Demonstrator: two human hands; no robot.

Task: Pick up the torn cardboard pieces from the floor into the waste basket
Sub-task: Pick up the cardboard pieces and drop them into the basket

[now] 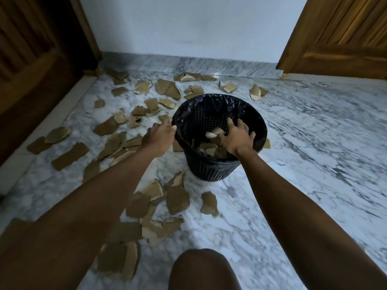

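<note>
Dropping scraps in the waste basket

I'm spreading my right hand over it, left hand gripping its rim; torn cardboard pieces are littering the floor around it, so I'm guessing grabbing those comes next.

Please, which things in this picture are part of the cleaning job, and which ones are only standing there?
Part of the job:
- torn cardboard pieces scattered on the floor, some already in the basket
- black waste basket with its liner
- left hand at the basket rim
- right hand over the basket opening

Only there:
- wooden doors on both sides
- white wall
- marble floor
</note>
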